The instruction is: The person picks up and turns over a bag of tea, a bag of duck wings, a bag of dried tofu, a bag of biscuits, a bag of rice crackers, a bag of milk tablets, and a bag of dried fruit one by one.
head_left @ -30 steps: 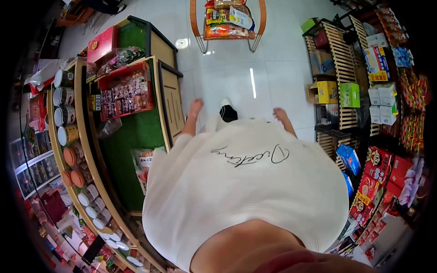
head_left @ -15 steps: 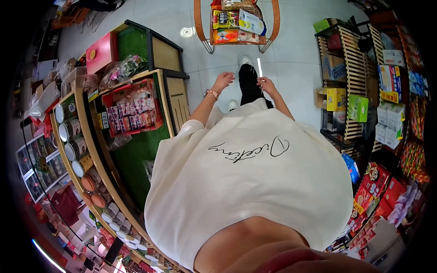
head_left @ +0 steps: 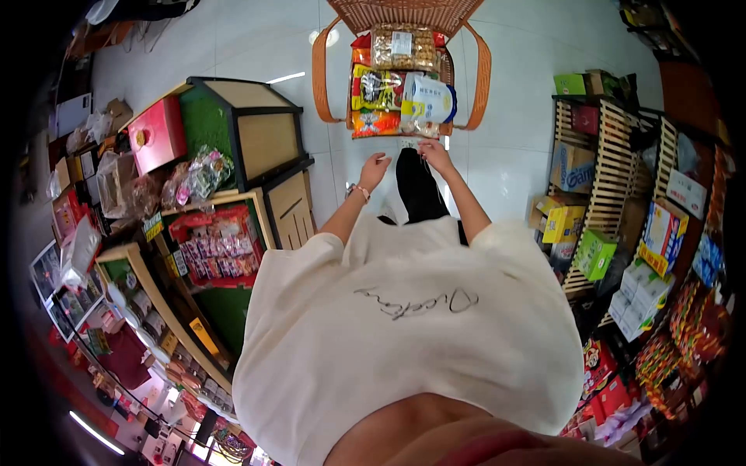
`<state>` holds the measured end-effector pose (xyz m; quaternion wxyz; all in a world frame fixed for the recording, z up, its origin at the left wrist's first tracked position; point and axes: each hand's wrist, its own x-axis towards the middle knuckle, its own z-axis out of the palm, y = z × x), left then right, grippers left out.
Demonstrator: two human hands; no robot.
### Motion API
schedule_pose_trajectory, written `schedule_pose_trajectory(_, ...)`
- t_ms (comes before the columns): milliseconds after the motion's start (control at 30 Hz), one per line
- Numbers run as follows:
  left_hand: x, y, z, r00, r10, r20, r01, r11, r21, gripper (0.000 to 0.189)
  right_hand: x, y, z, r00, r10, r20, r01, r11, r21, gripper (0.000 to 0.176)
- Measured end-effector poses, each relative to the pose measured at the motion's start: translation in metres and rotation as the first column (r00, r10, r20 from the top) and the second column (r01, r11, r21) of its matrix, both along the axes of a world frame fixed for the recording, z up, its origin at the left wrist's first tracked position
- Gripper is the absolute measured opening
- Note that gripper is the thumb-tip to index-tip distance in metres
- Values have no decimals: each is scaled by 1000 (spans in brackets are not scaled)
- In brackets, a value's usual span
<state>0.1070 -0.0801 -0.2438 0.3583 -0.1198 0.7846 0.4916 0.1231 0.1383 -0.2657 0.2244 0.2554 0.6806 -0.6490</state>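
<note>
My left hand, with a band round its wrist, hangs over the floor with fingers loosely bent and nothing visible in them. My right hand is held with thumb and fingers pinched together; whether something thin is between them is too small to tell. Just beyond both hands stands a brown woven rattan chair with curved arms. Snack packs lie on its seat: a clear bag of brown pieces, a yellow and black bag, an orange bag, and a white and blue pouch. Neither hand visibly touches them.
On the left are a display counter, a red box, and a red crate of wrapped snacks. Slatted wooden shelves with cartons line the right side. My black-clad leg is forward on the tiled floor.
The chair and its packs are nearer and more of them shows. Both hands have moved forward towards it. The left fingers are more bent than before.
</note>
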Motion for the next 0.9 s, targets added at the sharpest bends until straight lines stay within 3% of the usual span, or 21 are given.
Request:
schedule_pose_trajectory(67, -34, 27, -14, 998, 2, -70, -10, 994, -113, 55, -31, 15, -16, 996, -53, -70, 54, 998, 19, 23)
schedule_pose_trajectory(100, -48, 39, -14, 993, -11, -121, -7, 988, -154, 57, -47, 23, -43, 984, 57, -168, -21, 977, 210, 26)
schedule_pose_trajectory(200, -86, 67, -50, 966, -55, -254, 1, 978, -208, 60, -102, 45, -35, 996, 83, -28, -70, 946, 317, 35)
schedule_pose_trajectory(267, -113, 87, -53, 958, -113, -263, 52, 972, -229, 59, -126, 58, -67, 990, 138, -23, -112, 881, 460, 42)
schedule_pose_trajectory(300, -120, 94, -63, 977, -103, -186, 61, 974, -219, 58, -130, 66, -80, 985, 172, -11, -140, 838, 528, 45)
schedule_pose_trajectory(367, -127, 103, -76, 991, -125, -43, 112, 969, -220, 53, -141, 77, -91, 971, 237, 28, -214, 815, 539, 50)
schedule_pose_trajectory(433, -127, 113, -84, 973, -171, -153, 124, 954, -274, 47, -155, 86, -98, 953, 300, 51, -284, 815, 505, 56)
schedule_pose_trajectory(533, -125, 115, -81, 923, -301, -238, 229, 930, -288, 32, -159, 95, -95, 927, 373, -33, -274, 736, 619, 61)
schedule_pose_trajectory(633, -132, 119, -45, 849, -456, -266, 383, 879, -285, 22, -167, 104, -69, 892, 431, -134, -288, 772, 567, 75)
schedule_pose_trajectory(700, -135, 114, -25, 814, -434, -385, 406, 901, -156, 20, -177, 112, -40, 843, 516, -152, -355, 746, 564, 82)
schedule_pose_trajectory(767, -143, 102, 0, 763, -464, -450, 493, 868, -59, 18, -179, 129, -33, 757, 626, -186, -469, 719, 513, 73)
schedule_pose_trajectory(800, -147, 94, 16, 821, -425, -382, 467, 884, 20, 20, -180, 133, -30, 706, 677, -205, -527, 697, 487, 68)
schedule_pose_trajectory(833, -154, 87, 44, 870, -383, -310, 430, 898, 96, 21, -190, 132, -1, 783, 616, -86, -612, 788, 71, 54)
schedule_pose_trajectory(867, -156, 77, 63, 912, -338, -232, 380, 909, 169, 23, -197, 129, 20, 784, 620, -35, -620, 782, -64, 51)
schedule_pose_trajectory(900, -149, 59, 59, 925, -255, -281, 323, 918, 231, 22, -201, 126, 37, 776, 630, 18, -615, 763, -197, 47)
